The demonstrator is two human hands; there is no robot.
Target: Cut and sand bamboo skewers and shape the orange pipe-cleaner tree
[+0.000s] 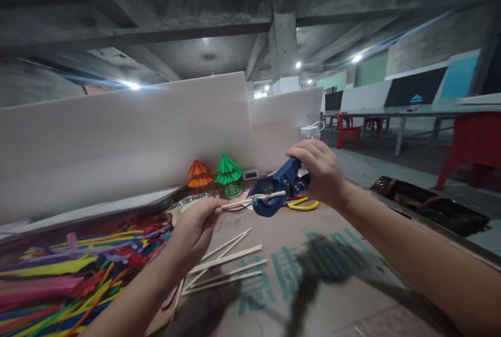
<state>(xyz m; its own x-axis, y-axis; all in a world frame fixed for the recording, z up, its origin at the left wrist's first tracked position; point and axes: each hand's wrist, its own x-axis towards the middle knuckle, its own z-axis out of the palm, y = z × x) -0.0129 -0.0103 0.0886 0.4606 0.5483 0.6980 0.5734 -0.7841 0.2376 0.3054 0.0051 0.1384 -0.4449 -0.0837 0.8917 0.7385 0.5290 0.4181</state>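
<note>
Along the left I see a heap of coloured strips [58, 269], yellow, pink, purple, blue and green, spread up to my left forearm. My left hand [200, 225] is closed, its fingers pinching one end of a thin wooden stick [238, 203] that points right, held above the table. Just beyond that hand is an orange paper tree [200, 174]. Nearer to me, loose sticks [230, 261] lie crossed and fanned on a cardboard sheet [352, 287] printed with large green characters. A green paper tree [229, 174] comes next, then a small white device [251, 174] with a dark display, both near the far white panel [156, 128].

The stick's right part crosses the mouth of a blue cutter [285, 180] (I can't tell whether the blade is pressing on it). Behind the cutter, a yellow-handled tool [304, 204] rests on the cardboard. My right hand [321, 170] is wrapped firmly around the cutter's handle, its fingers curled over the top. A white-lidded bottle [310, 131] shows just beyond it. Farther right are a dark case [426, 206] and a red chair [473, 141].
</note>
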